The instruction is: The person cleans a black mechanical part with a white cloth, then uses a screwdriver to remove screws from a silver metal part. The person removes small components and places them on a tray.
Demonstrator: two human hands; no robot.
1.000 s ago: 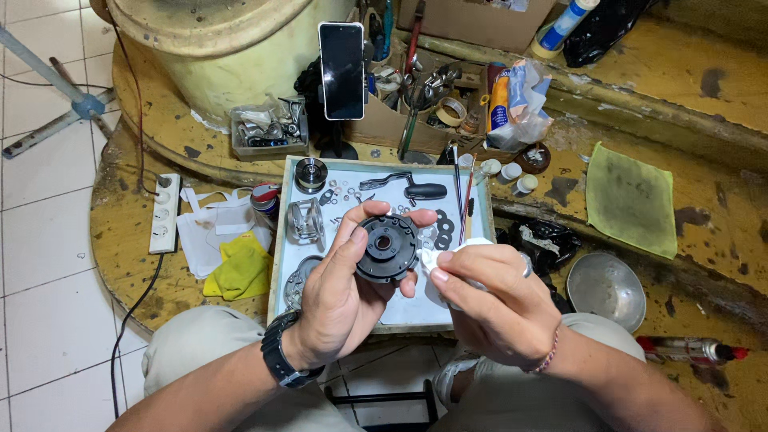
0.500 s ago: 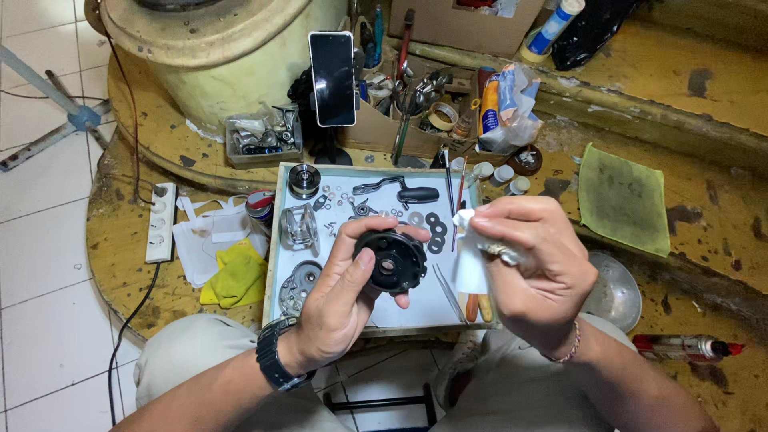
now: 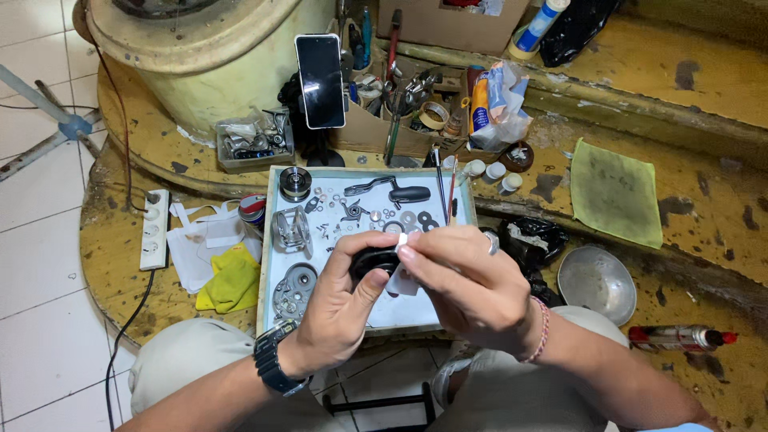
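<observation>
Black round part [image 3: 374, 261] gripped, left hand [image 3: 340, 308]; right hand [image 3: 468, 292] presses white tissue [image 3: 402, 280].

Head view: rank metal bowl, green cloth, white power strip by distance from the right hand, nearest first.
From the right hand:
1. Metal bowl, just to its right on the yellow bench.
2. Green cloth, farther right and up, beyond the bowl.
3. White power strip, far left, at the bench edge past the tray.

Both hands [image 3: 416, 292] around black round part [image 3: 373, 261], over tray [image 3: 416, 314]
</observation>
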